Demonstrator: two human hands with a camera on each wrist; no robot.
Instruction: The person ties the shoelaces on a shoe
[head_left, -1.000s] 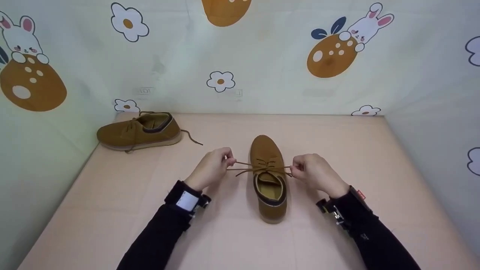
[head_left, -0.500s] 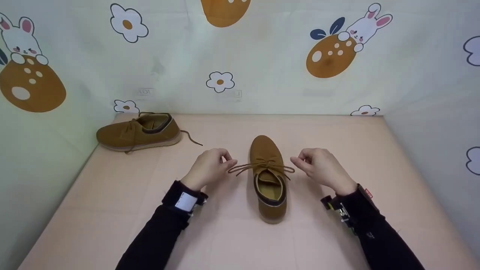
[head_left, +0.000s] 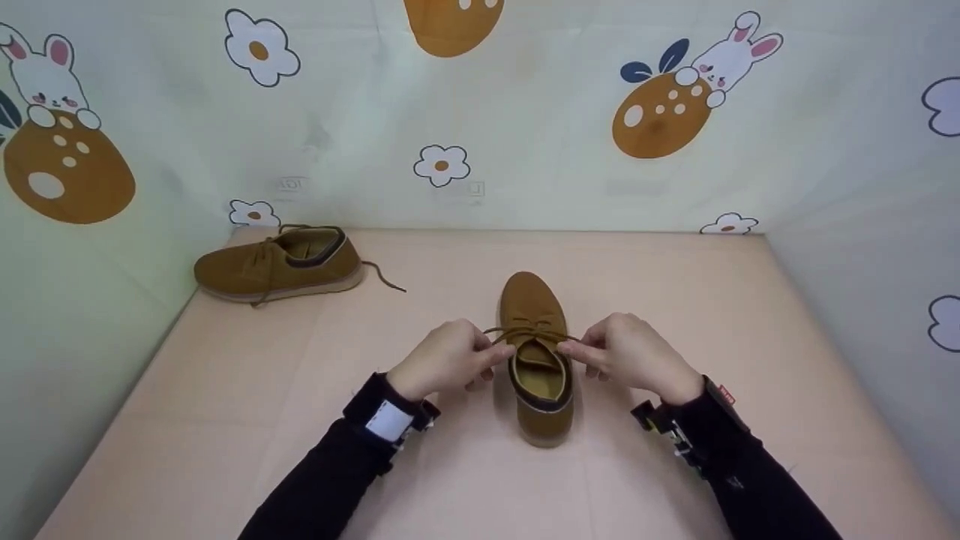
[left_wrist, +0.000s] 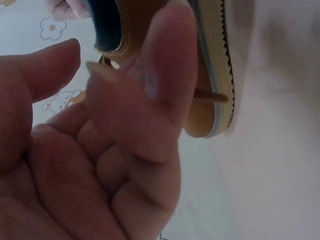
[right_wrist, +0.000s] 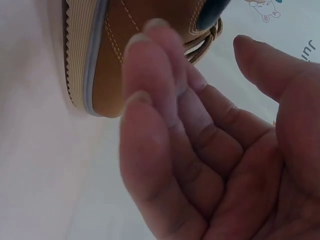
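A brown lace-up shoe [head_left: 545, 424] stands in the middle of the table, toe pointing away, its laces [head_left: 534, 331] tied in a bow across the top. My left hand [head_left: 448, 358] is at its left side and my right hand [head_left: 639, 355] at its right, thumbs near the collar. In the left wrist view the thumb is apart from the fingers, and a lace tip [left_wrist: 214, 95] shows beyond them. The right wrist view has the fingers [right_wrist: 147, 145] extended beside the shoe's wall, thumb apart, with the lace knot [right_wrist: 214, 32] behind. Whether the fingertips touch the shoe is unclear.
At the back left lies a second brown shoe [head_left: 311, 283], toe to the left, with one loose lace [head_left: 384, 276] trailing onto the table. The pale table [head_left: 420, 480] is bounded by cloth walls [head_left: 360, 112] printed with rabbits and flowers.
One second ago both hands pulled the bow's loops outward. They let go of the loops, then moved in to the shoe's sides. The shoe has stayed in place.
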